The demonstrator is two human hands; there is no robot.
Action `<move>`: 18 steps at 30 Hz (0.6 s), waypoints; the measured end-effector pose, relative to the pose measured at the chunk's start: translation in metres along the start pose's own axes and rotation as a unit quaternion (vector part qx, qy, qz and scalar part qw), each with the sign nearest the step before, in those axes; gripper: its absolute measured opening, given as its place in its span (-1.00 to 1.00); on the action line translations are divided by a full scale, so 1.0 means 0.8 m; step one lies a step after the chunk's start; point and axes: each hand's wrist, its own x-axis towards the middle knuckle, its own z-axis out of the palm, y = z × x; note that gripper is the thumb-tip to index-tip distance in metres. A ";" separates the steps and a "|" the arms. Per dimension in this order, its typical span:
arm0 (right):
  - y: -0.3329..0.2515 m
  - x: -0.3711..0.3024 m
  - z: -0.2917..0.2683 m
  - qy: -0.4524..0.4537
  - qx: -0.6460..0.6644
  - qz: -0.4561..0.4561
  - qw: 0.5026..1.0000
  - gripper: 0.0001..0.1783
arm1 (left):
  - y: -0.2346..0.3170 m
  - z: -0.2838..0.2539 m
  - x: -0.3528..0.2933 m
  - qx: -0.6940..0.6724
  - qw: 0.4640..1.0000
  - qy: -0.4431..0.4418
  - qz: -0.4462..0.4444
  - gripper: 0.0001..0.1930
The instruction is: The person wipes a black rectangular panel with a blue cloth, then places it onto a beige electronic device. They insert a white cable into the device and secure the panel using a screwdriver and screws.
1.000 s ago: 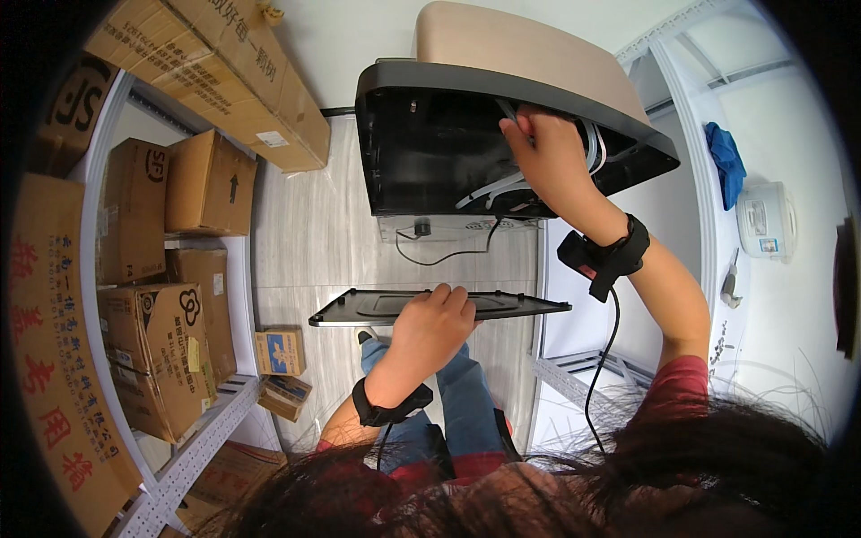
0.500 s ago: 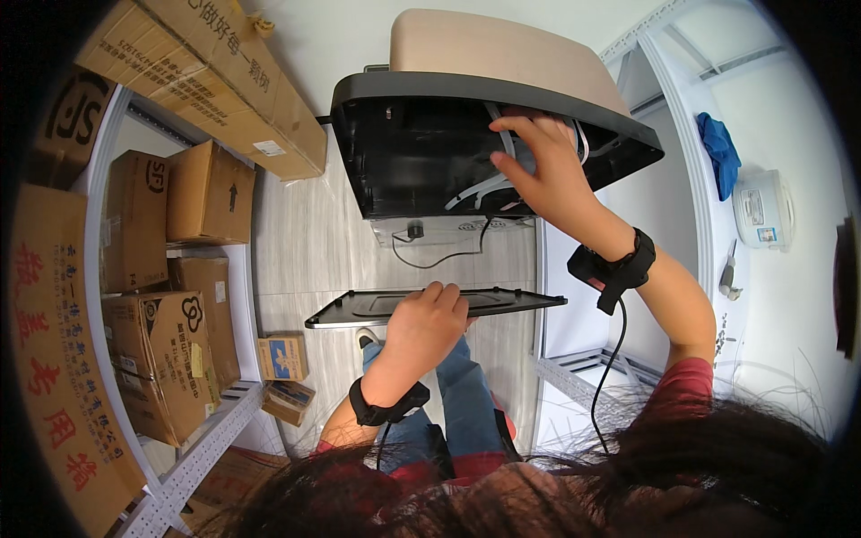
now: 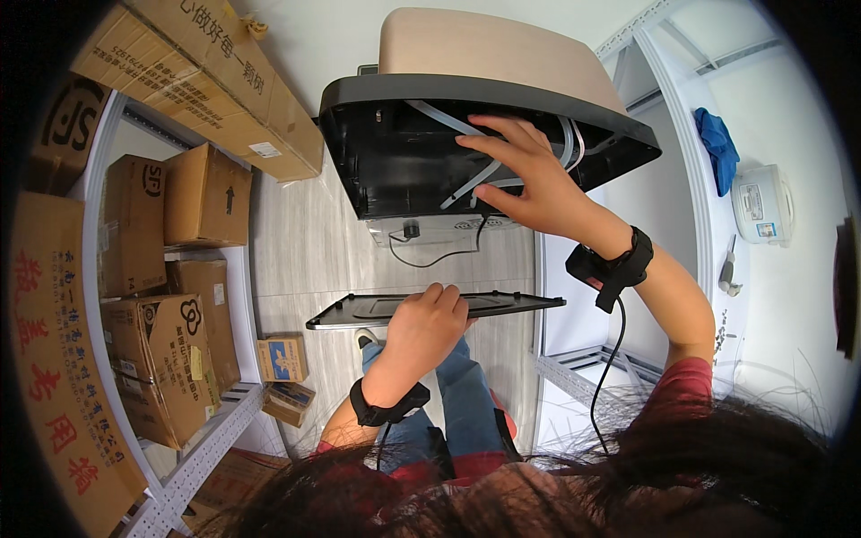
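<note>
My left hand grips the upper edge of a thin black panel, fingers closed over it. This flat cover with small pegs along its rim is held nearly level above my legs. Ahead of me is a large beige appliance with a black frame, its dark hollow side facing me. Pale flexible tubes curve inside the hollow. My right hand reaches in at the right with its fingers spread, close to the tubes. Whether its fingertips touch a tube I cannot tell.
Cardboard boxes fill the shelf on the left, and a long carton leans at the upper left. Below the appliance, a black cable loops. Small boxes lie on the floor. A white lidded container and blue cloth are at right.
My right hand has shifted left and slightly down inside the hollow. One tube now slants toward the hollow's upper left. The appliance has moved slightly left in view; my left hand and the panel stay put.
</note>
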 end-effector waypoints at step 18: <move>0.020 -0.028 -0.016 0.098 -0.134 0.092 0.982 -0.39 | -0.003 0.002 0.009 -0.006 1.000 0.001 0.002 -0.72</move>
